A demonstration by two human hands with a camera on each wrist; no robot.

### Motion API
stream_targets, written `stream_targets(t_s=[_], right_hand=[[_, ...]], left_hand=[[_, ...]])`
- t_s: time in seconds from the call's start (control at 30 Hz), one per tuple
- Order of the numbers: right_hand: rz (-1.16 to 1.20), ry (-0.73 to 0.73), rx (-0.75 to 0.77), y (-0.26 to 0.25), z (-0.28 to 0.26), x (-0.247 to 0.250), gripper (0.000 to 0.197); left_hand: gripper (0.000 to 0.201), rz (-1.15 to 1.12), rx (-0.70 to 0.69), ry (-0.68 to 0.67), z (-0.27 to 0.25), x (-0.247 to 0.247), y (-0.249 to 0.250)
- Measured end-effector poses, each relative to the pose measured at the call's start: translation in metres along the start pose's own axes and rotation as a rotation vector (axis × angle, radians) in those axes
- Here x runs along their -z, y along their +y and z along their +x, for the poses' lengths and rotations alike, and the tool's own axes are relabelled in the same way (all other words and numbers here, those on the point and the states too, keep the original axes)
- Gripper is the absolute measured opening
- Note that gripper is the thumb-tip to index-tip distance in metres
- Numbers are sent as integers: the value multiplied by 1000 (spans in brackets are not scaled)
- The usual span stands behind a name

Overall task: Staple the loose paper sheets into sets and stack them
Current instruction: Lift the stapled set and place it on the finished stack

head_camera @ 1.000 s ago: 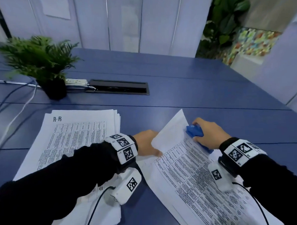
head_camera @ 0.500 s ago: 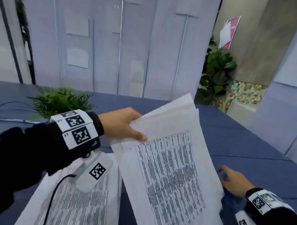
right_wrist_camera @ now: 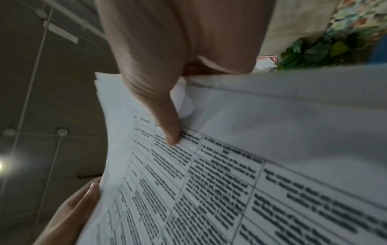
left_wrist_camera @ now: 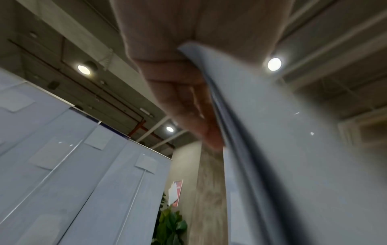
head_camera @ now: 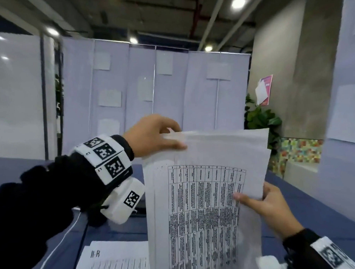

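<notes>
A set of white sheets printed with a table [head_camera: 205, 203] is held upright in the air in front of me. My left hand [head_camera: 168, 140] pinches its top left corner between thumb and fingers. My right hand [head_camera: 253, 200] grips its right edge, thumb on the printed face. The left wrist view shows the sheets' blank backs [left_wrist_camera: 293, 149] against my left hand's fingers [left_wrist_camera: 188, 102]. My thumb [right_wrist_camera: 165, 116] presses the printed page [right_wrist_camera: 230, 182] in the right wrist view. A stack of printed papers [head_camera: 116, 261] lies on the blue table [head_camera: 316, 220] below. No stapler is in view.
White cables [head_camera: 61, 237] run over the table at the left. Pale partition panels [head_camera: 171, 90] stand behind the table. A leafy plant [head_camera: 260, 121] and a coloured mosaic ledge [head_camera: 300, 152] are at the back right.
The sheets went from flat on the table to upright in the air. My right hand left the blue stapler and took the sheets' right edge. The view tilted up.
</notes>
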State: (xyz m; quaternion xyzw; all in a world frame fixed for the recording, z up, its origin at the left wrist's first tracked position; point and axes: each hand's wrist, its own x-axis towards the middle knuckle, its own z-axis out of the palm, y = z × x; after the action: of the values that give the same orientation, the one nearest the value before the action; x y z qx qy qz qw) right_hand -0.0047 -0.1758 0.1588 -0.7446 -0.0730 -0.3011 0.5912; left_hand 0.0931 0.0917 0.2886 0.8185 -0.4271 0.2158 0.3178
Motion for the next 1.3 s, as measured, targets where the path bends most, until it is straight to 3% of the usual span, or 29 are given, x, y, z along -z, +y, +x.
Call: stream_targets(t_s=[0.07,0.1,0.17,0.2,0.27,0.33,0.47,0.57,0.6,0.67,0.7,0.8,0.93,1.03,1.13,1.3], right_hand=[[55,59,-1,2,-2,1,60],[79,73,-7,2,-3,2,64],[134,111,-34,2,-5,4,82],[163,127,-38,1,-5,5,87],[165,144,-15,-3,-5,3,88],[102,155,26,-11,-4,0,79],[29,189,77,-23,-2,7,49],[16,205,74,-15,-7,15,40],[18,205,53,-8,-12,16,40],[11,195,-8,13,-26,15,44],[-2,186,-44,24,-34,13,46],[-32,196,-95,48,-52,7,46],[-45,231,-41,36,-43,6,38],[-14,255,23,26,-33,5,41],[-40,254,5,35,-37,3,43],[-64,227,-62,44,-42,-2,36]], left_hand=[[49,-283,32,267,-12,-4,-10],[67,-448,83,337,-21,-11,-16],[97,-720,193,329,-41,-33,-30],[100,-779,220,285,-50,-48,-34],[74,-776,189,199,-65,-76,-26],[43,-717,128,207,-68,-97,-15],[30,-698,89,287,-55,-106,-2],[26,-662,95,274,-58,-117,-7],[34,-659,133,245,-63,-126,-11],[71,-638,229,154,-81,-143,-21],[72,-654,273,111,-90,-153,-25],[27,-684,284,101,-105,-168,-25],[34,-656,190,137,-92,-160,-13],[23,-656,118,225,-79,-154,-11],[18,-654,146,265,-84,-162,-22],[18,-589,175,193,-88,-167,-31]])
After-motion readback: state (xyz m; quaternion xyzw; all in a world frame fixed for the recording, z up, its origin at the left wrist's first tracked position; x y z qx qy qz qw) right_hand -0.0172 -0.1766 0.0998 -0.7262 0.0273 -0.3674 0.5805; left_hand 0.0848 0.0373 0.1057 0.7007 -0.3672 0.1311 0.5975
